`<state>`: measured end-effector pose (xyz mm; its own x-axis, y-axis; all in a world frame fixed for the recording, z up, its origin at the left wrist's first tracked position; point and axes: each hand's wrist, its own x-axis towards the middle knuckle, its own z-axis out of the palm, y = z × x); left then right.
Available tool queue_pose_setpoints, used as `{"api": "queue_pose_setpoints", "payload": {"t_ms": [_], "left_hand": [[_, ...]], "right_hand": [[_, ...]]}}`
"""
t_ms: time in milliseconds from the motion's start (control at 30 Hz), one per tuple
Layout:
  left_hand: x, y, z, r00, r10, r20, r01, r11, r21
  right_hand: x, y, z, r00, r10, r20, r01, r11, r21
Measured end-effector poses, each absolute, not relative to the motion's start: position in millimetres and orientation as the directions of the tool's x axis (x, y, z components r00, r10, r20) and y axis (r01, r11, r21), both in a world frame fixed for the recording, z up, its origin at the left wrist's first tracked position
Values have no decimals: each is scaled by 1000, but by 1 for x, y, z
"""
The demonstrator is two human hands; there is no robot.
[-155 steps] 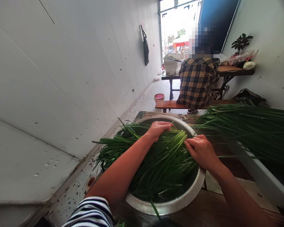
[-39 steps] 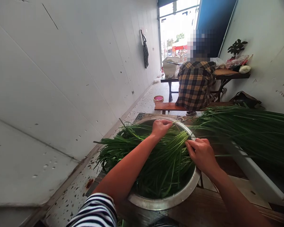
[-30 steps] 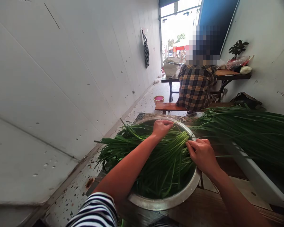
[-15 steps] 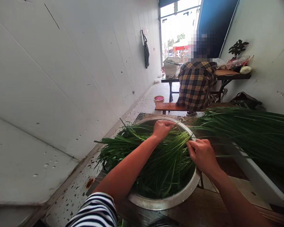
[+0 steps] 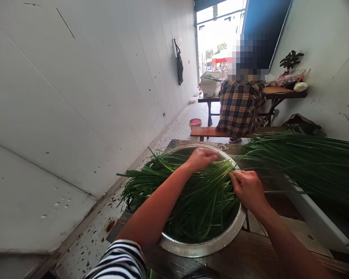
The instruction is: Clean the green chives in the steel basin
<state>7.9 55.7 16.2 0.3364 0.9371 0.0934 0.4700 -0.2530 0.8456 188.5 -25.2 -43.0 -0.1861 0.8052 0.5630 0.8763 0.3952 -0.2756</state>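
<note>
A big round metal basin (image 5: 197,250) holds long green garlic chives (image 5: 200,201), some hanging over its left side. My right hand (image 5: 248,188) is closed at the basin's right rim, its thumb and fingers pinching the pale stem ends of a bunch. Over the far part of the basin, my left hand (image 5: 203,159) has its fingers pressed together, just left of those ends. Whatever the left fingertips pinch is too small or too hidden to make out.
More long chives (image 5: 314,166) lie over a white container (image 5: 314,209) at the right. A person in a plaid shirt (image 5: 240,108) sits on a wooden bench (image 5: 206,132) ahead, back turned, at a table (image 5: 287,93). A white wall (image 5: 90,97) runs along the left.
My left hand has shifted slightly right, towards the stem ends; the thin pale stem seen at its fingertips no longer shows. My right hand keeps its grip in nearly the same place.
</note>
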Motion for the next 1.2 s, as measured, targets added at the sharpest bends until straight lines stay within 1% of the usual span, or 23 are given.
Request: {"api": "queue_pose_setpoints", "payload": {"t_ms": [67,100,167,233,333,433,567,767,867,933,1033,1200], "left_hand": [[-1,63,15,284,953,105,494,-239,836],[-4,67,13,296,952,82,509,-230,830],[-10,70,11,371,928,-23,520,-187,833],[-12,69,10,453,881,-134,488,-120,864],[-16,67,15,555,810,-192,367,-31,930],[-20,67,19,592,789,-167,304,-27,952],[-25,68,20,558,825,-94,340,-124,932],[-22,64,19,586,810,-32,373,-234,898],[-21,67,14,520,853,32,378,-264,887],[-20,71,8,457,888,48,309,-209,928],[-16,75,0,364,931,27,147,-86,985],[-1,73,-5,152,988,-5,56,-4,998]], "right_hand": [[189,-25,-43,-204,784,587,851,438,-290],[189,-25,-42,-206,768,606,840,457,-293],[189,-25,-41,-208,738,642,821,488,-295],[188,-26,-40,-211,715,667,810,510,-290],[188,-26,-40,-220,701,679,804,524,-281],[188,-26,-40,-215,705,676,807,518,-283],[189,-26,-41,-205,717,666,810,506,-296],[189,-26,-40,-209,734,646,826,487,-286],[189,-26,-40,-210,738,641,826,484,-288],[188,-26,-40,-207,742,638,823,485,-296],[188,-26,-39,-207,738,642,815,493,-304],[188,-26,-38,-214,733,646,801,510,-313]]}}
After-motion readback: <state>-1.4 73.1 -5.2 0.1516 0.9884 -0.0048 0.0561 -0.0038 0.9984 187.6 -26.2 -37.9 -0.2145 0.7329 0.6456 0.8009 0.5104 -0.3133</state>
